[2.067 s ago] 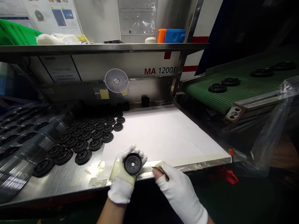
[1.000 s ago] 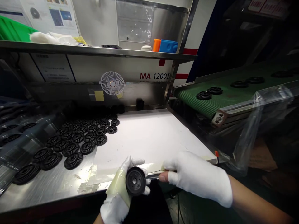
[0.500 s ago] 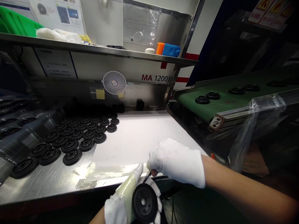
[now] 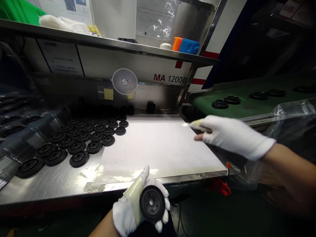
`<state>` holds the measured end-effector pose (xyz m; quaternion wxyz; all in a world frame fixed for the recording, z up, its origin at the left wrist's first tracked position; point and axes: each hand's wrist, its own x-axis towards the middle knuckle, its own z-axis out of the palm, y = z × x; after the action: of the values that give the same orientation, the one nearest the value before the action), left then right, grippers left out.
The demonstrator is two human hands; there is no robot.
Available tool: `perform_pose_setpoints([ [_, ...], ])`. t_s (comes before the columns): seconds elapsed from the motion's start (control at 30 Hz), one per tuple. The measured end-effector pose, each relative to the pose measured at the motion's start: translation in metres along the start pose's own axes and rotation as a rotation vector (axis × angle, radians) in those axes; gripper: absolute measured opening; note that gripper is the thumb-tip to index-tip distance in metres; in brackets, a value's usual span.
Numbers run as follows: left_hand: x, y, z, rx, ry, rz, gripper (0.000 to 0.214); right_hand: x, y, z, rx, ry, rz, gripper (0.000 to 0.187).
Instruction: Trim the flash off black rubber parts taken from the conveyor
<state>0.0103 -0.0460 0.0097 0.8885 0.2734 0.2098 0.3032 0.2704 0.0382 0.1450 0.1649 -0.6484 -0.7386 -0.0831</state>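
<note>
My left hand (image 4: 133,197), in a white glove with a clear yellowish covering on the palm side, cradles a black grooved wheel (image 4: 152,203) in front of the table edge. The wheel's round face with its centre hole is turned toward me. Over the right part of the white sheet (image 4: 153,148) is my right hand (image 4: 222,133), also white-gloved, its thumb tip bare and its fingers pinched together. A small bright tip shows just ahead of these fingers, blurred; I cannot tell what it is. Similar black wheels (image 4: 79,158) lie in rows on the left of the metal table.
A green conveyor belt (image 4: 209,110) carries several black wheels at the right. A small white fan (image 4: 124,81) is mounted under the shelf (image 4: 138,49). Clear plastic trays (image 4: 37,141) stand at the left. A red-handled tool (image 4: 223,188) hangs by the table's front edge.
My right hand has left the wheel and swung up and right across the white sheet. The dark slim strip between it and the wheel no longer shows. My left hand still holds the wheel.
</note>
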Motion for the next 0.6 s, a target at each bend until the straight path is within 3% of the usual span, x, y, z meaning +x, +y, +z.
perform_pose_setpoints([
  [0.07, -0.001, 0.002, 0.002, -0.001, -0.001, 0.007, 0.063, 0.033, 0.029, -0.008, -0.238, -0.005, 0.084, 0.065],
  [0.13, -0.003, 0.004, 0.003, -0.004, 0.0, 0.008, 0.061, 0.066, 0.058, -0.014, -0.284, -0.013, 0.218, 0.07],
  [0.23, -0.005, 0.006, 0.004, -0.003, 0.008, 0.022, 0.059, 0.101, 0.098, -0.014, -0.284, -0.022, 0.302, 0.072],
  [0.43, -0.009, 0.011, -0.003, -0.032, 0.026, 0.047, 0.059, 0.117, 0.149, 0.01, -0.267, -0.144, 0.424, 0.074],
  [0.6, -0.007, 0.012, -0.011, -0.051, 0.053, 0.048, 0.058, 0.127, 0.151, 0.016, -0.217, -0.148, 0.512, 0.081],
])
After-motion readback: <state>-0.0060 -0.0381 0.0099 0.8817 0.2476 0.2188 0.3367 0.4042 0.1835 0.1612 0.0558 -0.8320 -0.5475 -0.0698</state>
